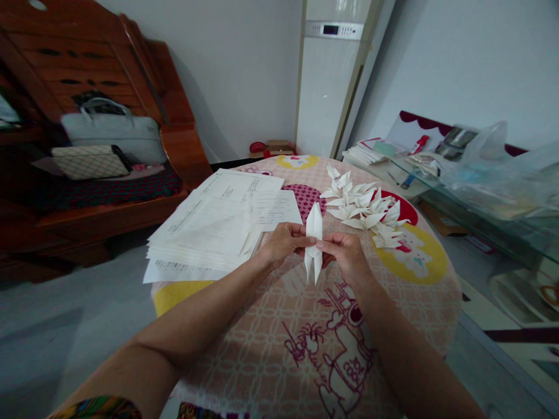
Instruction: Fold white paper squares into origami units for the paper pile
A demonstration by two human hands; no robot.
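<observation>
Between my two hands is a narrow white folded paper (314, 224), held upright above the round table. It has a split pointed end at the top and two thin points at the bottom. My left hand (286, 243) pinches its left side, thumb on the front face. From the right, my right hand (345, 251) grips it the same way, and the two thumbs nearly meet at its middle. Fingers behind the paper are partly hidden. Just beyond my right hand lies a cluster of white folded paper cranes (364, 203).
A stack of printed paper sheets (209, 221) covers the table's left side, over the patterned tablecloth (262, 361). At right stands a glass table (493, 227) with plastic bags (489, 163) and papers. A wooden bench (174, 128) holding bags is at left; a tall white cabinet-like unit (329, 87) stands behind.
</observation>
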